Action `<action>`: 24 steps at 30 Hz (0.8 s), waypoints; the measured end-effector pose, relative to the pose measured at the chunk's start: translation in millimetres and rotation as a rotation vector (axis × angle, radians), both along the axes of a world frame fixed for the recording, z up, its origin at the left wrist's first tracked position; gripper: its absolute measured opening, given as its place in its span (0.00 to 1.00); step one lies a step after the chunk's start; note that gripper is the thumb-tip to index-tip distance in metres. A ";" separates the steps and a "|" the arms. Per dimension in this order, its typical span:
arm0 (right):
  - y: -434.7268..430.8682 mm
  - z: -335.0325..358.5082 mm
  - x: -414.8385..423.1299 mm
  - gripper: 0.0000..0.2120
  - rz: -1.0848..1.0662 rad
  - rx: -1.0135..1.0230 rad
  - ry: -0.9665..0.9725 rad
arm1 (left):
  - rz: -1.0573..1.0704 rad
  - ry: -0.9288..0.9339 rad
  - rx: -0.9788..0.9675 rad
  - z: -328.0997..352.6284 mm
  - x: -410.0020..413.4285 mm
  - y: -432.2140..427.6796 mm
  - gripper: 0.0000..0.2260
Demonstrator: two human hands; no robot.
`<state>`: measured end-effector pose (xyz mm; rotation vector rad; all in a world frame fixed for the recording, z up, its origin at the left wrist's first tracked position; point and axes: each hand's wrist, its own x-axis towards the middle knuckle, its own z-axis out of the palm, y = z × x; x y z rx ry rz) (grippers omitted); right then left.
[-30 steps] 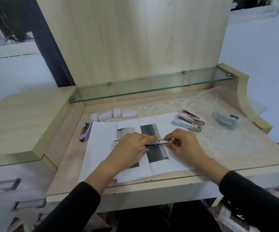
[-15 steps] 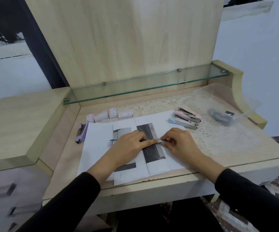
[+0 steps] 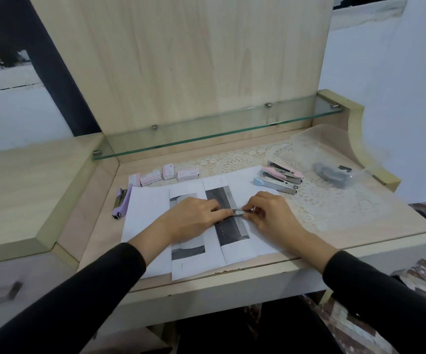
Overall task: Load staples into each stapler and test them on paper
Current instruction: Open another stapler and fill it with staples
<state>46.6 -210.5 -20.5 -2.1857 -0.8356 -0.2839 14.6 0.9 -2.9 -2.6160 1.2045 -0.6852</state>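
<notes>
Two hands meet in the middle of the frame, over white paper (image 3: 145, 213) that lies on a pale wooden worktop (image 3: 360, 221). The left hand (image 3: 194, 215) lies flat and closed over an open metal stapler (image 3: 236, 213), pressing it down on the paper. Only a short shiny bit of the stapler sticks out between the two hands. The right hand (image 3: 265, 215) has its fingertips pinched on that shiny end. Both arms wear black sleeves.

The stapler lies across a dark printed strip (image 3: 228, 226) on one of the sheets. A second folded sheet with grey print (image 3: 187, 251) lies just left of it, partly under the left hand.

At the left edge of the paper lies a purple stapler (image 3: 121, 201), on the bare wood. Above the paper, left of the middle, stand four small pink staple boxes (image 3: 164, 175) in a row. At the upper right of the paper three more staplers lie close together on a lace mat (image 3: 334, 200): a blue stapler (image 3: 274, 183) nearest, and two pink staplers (image 3: 283, 172) behind it. Farther right lies a clear plastic bag (image 3: 329, 159) with something dark inside; I cannot tell what it is.

A glass shelf (image 3: 217, 129) runs along the back, above the worktop.
</notes>
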 end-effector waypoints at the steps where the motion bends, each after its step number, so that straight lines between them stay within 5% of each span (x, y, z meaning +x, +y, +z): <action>1: 0.0 0.0 0.0 0.04 -0.001 -0.003 0.002 | 0.008 0.000 -0.008 0.9 -0.7 -0.4 0.15; 3: 0.3 -0.2 0.4 0.04 0.000 -0.003 0.004 | 0.037 0.010 -0.043 2.6 -2.9 0.0 0.05; 14: 0.9 -1.3 1.3 0.03 0.007 -0.028 -0.017 | 0.277 -0.078 -0.621 -10.1 -19.3 -30.2 0.11; 24: -0.7 -2.7 1.8 0.01 0.012 -0.017 -0.034 | 0.412 0.129 -0.897 -5.2 -31.0 -31.0 0.11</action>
